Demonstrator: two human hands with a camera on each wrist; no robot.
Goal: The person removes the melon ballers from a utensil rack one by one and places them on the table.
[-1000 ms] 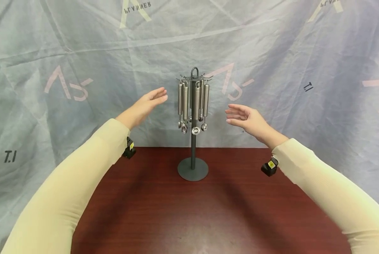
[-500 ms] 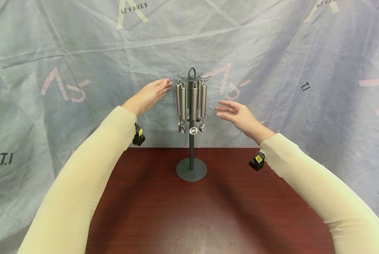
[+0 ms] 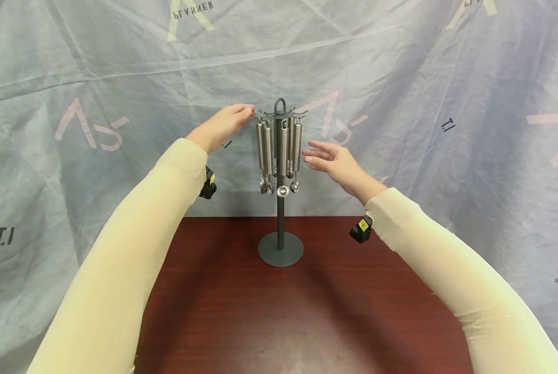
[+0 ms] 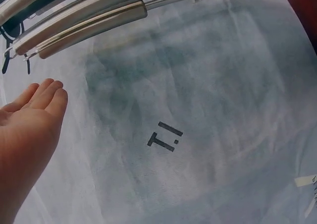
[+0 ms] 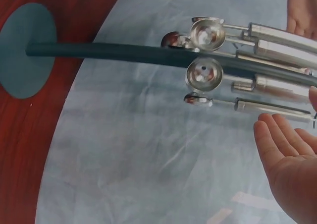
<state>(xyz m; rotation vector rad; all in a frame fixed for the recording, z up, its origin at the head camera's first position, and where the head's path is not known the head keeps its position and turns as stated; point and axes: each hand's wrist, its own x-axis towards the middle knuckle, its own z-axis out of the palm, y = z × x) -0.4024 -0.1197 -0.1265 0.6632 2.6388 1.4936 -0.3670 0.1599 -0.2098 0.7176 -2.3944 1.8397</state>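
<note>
A dark grey metal stand (image 3: 281, 218) rises from a round base, with a loop and a ring of hooks on top. Several metal spoons (image 3: 284, 148) with thick silver handles and small round bowls hang from the hooks. Left of the hooks is my left hand (image 3: 227, 122), fingers extended, fingertips right at a hook's end in the head view. In the left wrist view this hand (image 4: 34, 125) shows a gap to the spoon handles (image 4: 94, 28). My right hand (image 3: 339, 163), fingers loosely spread, is beside the right-hand handles, and the right wrist view shows its palm (image 5: 297, 169). Both hands hold nothing.
The stand's round base (image 3: 281, 254) sits near the back edge of a reddish-brown table (image 3: 279, 311). Behind it hangs a wrinkled grey sheet (image 3: 143, 78) with printed letters. A small black camera (image 3: 361, 230) is strapped below the right cuff, and another (image 3: 208, 184) below the left.
My left hand has moved up and to the right, toward the hooks. My right hand has moved left and slightly up, closer to the hanging spoons. The stand stays in place.
</note>
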